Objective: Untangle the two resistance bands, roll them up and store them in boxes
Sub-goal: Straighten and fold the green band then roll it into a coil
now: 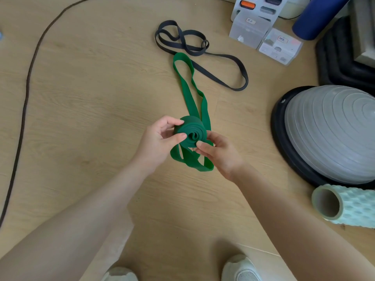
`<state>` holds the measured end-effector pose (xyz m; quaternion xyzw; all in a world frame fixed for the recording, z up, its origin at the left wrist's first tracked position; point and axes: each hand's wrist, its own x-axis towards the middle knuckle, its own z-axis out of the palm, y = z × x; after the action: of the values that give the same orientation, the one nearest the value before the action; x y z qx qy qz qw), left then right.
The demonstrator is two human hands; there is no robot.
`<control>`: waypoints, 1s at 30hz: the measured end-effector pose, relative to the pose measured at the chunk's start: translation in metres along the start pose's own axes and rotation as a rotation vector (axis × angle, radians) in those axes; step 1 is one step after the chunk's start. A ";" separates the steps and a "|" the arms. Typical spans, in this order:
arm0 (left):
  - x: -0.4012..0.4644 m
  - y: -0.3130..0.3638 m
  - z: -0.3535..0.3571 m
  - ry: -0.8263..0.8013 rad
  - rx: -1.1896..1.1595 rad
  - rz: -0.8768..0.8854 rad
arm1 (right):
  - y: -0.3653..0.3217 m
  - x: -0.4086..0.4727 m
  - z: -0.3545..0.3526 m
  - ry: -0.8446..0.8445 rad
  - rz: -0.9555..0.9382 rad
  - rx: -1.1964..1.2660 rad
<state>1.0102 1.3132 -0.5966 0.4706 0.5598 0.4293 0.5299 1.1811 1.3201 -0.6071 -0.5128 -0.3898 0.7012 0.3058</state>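
A wide green resistance band [187, 92] is partly wound into a tight roll at the centre of the view. My left hand [160, 140] pinches the roll from the left and my right hand [218, 153] grips it from the right. The band's loose part trails away over the wooden floor, with a short loop hanging below the roll. A narrow black resistance band [194, 48] lies loosely looped on the floor beyond, separate from the green roll; the green band's far end lies over one black strand. Two small grey boxes [250, 30] [281, 46] stand at the upper right.
A grey balance dome on a black base [332, 134] sits at the right. A pale green foam roller [345, 205] lies below it. A dark blue rolled mat [318, 15] and black mats [343, 63] are at the top right. A dark cable [26, 94] curves along the left. My shoes [239, 268] show at the bottom.
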 end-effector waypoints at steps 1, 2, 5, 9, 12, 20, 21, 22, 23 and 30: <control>0.002 0.002 -0.003 -0.023 0.061 0.018 | -0.004 0.001 -0.002 0.037 -0.018 -0.258; 0.004 0.003 -0.007 -0.055 0.133 0.038 | -0.009 0.003 -0.003 0.075 -0.057 -0.449; 0.005 0.005 -0.016 -0.137 0.345 0.095 | -0.023 0.006 0.000 0.026 -0.291 -0.757; 0.002 0.010 -0.027 -0.187 0.483 0.085 | -0.030 0.017 0.016 -0.108 -0.418 -1.031; -0.001 0.012 -0.038 -0.146 0.497 0.060 | -0.030 0.027 0.032 -0.156 -0.506 -1.085; -0.013 -0.002 -0.058 -0.009 0.103 0.044 | -0.018 0.030 0.053 -0.107 -0.307 -0.423; -0.014 -0.006 -0.058 -0.003 0.069 0.054 | -0.016 0.029 0.054 -0.118 -0.289 -0.341; -0.015 -0.009 -0.059 0.020 0.034 0.061 | -0.014 0.029 0.055 -0.122 -0.278 -0.266; -0.016 -0.012 -0.060 0.054 -0.006 0.058 | -0.013 0.028 0.055 -0.121 -0.268 -0.198; -0.016 -0.020 -0.056 0.110 -0.148 0.049 | 0.001 0.029 0.051 -0.144 -0.198 0.189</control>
<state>0.9530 1.2947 -0.6093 0.4194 0.5432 0.5074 0.5211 1.1241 1.3314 -0.6134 -0.3894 -0.3917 0.7360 0.3915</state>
